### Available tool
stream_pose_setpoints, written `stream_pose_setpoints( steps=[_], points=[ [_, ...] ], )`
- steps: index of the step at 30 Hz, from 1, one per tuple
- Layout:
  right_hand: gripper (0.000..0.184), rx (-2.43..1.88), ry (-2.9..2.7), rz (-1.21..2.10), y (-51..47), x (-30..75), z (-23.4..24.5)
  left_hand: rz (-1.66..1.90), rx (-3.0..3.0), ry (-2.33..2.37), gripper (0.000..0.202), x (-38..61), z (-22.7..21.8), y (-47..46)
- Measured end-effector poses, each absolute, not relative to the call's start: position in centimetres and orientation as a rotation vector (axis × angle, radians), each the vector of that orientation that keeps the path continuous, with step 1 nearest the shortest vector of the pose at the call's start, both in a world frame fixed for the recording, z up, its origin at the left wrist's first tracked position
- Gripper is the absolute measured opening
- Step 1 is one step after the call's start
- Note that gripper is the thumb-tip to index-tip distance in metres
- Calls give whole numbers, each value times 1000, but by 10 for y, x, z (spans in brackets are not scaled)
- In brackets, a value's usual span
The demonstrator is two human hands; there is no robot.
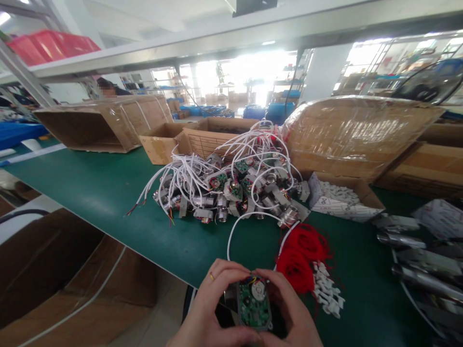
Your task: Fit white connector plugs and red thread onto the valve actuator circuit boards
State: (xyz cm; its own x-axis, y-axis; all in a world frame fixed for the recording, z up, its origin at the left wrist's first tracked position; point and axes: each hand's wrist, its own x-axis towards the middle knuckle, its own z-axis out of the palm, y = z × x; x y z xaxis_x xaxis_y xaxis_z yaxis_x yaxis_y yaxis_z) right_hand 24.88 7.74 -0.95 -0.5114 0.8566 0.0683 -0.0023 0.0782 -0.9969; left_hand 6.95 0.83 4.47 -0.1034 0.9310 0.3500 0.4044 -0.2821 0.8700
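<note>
Between my two hands, at the near edge of the bench, is a small grey housing with a green circuit board (pixel 254 304) facing up. A round silver part and some coloured wires show at its top. My left hand (pixel 213 308) wraps its left side, and my right hand (pixel 289 308) closes round the right side. Both thumbs meet at the lower edge. A white cable (pixel 231 231) loops beyond the hands. Just right of my right hand lie red wire coils (pixel 296 270) and small white connectors (pixel 327 291).
A heap of similar metal units (pixel 222 207) with white cables covers the middle of the green bench (pixel 108 193). Behind stand cardboard boxes (pixel 159 144) and a taped carton (pixel 347 135). An open box of white parts (pixel 343 197) sits right. Metal cylinders (pixel 430 279) lie far right.
</note>
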Motion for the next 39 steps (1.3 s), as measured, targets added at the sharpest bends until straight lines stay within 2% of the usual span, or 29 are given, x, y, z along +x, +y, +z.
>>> stream_pose_setpoints(
  steps=[5, 11, 17, 30, 39],
  points=[
    [55, -832, -1673, 1483, 76, 248, -4, 1370, 1650, 1452, 47, 68, 44, 6],
    [56, -742, -1782, 1510, 86, 253, 0, 1304, 1685, 1453, 63, 70, 47, 12],
    [61, -780, -1769, 1509, 87, 251, 2, 1327, 1660, 1394, 52, 67, 46, 19],
    [64, -836, -1824, 1484, 90, 251, 5, 1308, 1662, 1447, 48, 67, 48, 21],
    [57, -876, -1814, 1366, 86, 248, 10, 1368, 2023, 1543, 37, 64, 50, 17]
  ],
)
